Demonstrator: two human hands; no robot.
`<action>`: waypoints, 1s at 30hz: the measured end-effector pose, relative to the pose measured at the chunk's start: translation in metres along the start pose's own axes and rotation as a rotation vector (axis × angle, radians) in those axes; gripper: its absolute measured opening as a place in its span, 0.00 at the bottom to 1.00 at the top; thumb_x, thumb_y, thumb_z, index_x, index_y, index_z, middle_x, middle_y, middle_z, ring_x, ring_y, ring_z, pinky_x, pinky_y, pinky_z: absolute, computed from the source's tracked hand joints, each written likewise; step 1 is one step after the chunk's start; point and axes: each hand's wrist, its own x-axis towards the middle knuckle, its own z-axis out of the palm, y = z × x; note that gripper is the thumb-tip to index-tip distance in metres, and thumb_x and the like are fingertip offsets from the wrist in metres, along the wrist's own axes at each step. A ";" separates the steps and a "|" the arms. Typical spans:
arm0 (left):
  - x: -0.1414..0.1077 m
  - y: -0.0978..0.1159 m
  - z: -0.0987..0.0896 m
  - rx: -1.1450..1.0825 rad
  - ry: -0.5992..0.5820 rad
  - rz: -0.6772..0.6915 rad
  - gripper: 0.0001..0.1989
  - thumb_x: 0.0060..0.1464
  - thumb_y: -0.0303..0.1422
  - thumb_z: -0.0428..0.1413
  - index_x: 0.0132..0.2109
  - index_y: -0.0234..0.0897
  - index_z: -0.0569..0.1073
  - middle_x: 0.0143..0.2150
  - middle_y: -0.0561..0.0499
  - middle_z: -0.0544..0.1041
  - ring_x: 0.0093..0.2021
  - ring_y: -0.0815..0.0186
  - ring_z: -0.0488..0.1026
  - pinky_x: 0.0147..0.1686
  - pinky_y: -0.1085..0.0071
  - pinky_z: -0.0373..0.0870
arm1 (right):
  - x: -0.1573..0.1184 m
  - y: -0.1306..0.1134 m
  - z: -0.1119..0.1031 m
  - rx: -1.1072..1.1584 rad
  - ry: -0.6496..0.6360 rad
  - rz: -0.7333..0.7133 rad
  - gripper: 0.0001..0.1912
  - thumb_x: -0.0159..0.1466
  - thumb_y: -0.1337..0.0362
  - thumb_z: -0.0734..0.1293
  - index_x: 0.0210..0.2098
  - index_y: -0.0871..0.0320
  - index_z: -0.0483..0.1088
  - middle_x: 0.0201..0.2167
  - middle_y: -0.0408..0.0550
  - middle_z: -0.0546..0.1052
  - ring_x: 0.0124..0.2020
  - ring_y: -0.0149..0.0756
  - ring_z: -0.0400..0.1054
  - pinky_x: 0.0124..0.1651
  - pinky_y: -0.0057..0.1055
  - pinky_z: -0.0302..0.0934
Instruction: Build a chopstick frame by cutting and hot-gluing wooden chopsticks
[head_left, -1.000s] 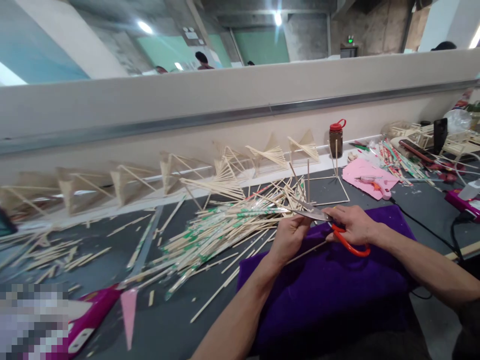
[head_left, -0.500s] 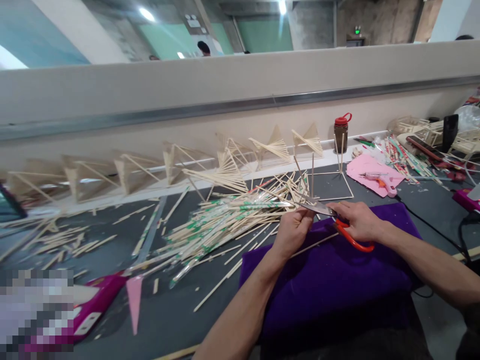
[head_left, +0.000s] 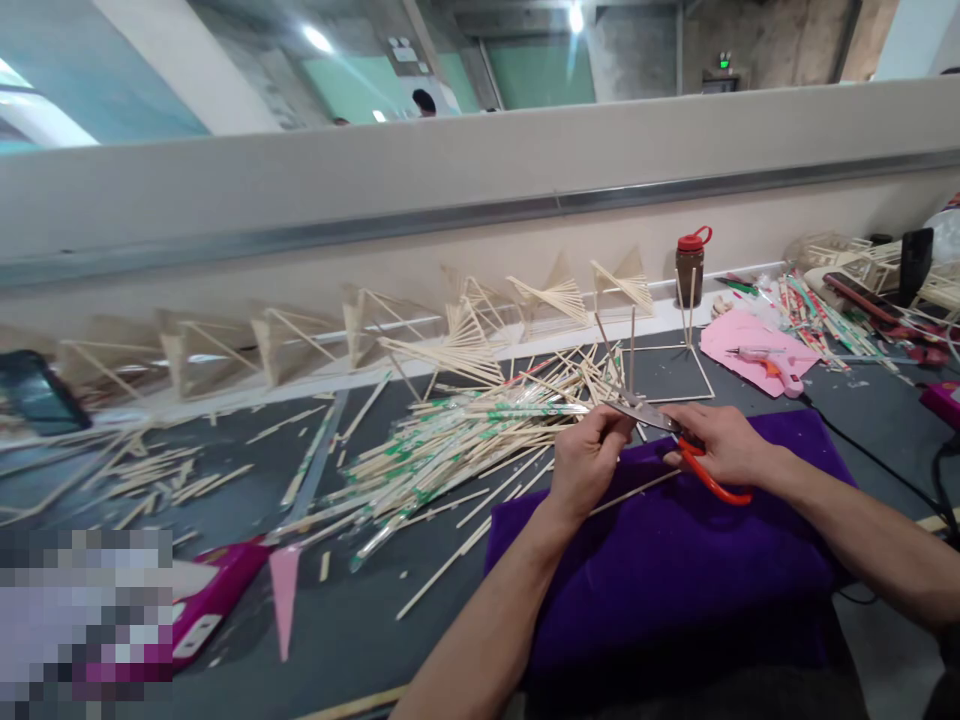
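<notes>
My right hand (head_left: 716,440) is closed on a pair of scissors (head_left: 718,480) with orange-red handles. Their blades point left, toward my left hand (head_left: 589,455). That hand is closed around a thin wooden stick (head_left: 634,493), which slants out from below it toward the right hand. The fingers hide where blades and stick would meet. Both hands are above a purple cloth (head_left: 675,580) at the table's front edge. Just beyond them, a square stick frame (head_left: 681,398) with upright sticks stands on the dark table.
Loose and bagged sticks (head_left: 442,460) pile up left of the hands. Fan-shaped stick structures (head_left: 551,305) line the wall. A pink glue gun (head_left: 776,372) with a black cord rests on pink paper (head_left: 731,330), near a red-lidded bottle (head_left: 690,265). A phone (head_left: 41,390) stands at far left.
The whole view has shifted slightly, so the table's contents appear a little farther right. Both hands keep nearly the same pose, with the scissors and stick still held.
</notes>
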 end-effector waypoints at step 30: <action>0.001 0.023 -0.007 -0.512 -0.233 -0.444 0.25 0.45 0.55 0.66 0.31 0.35 0.74 0.17 0.60 0.63 0.16 0.77 0.50 0.18 0.75 0.45 | -0.005 0.002 -0.003 0.056 0.063 -0.146 0.36 0.66 0.46 0.68 0.67 0.59 0.65 0.41 0.54 0.78 0.37 0.40 0.70 0.40 0.35 0.62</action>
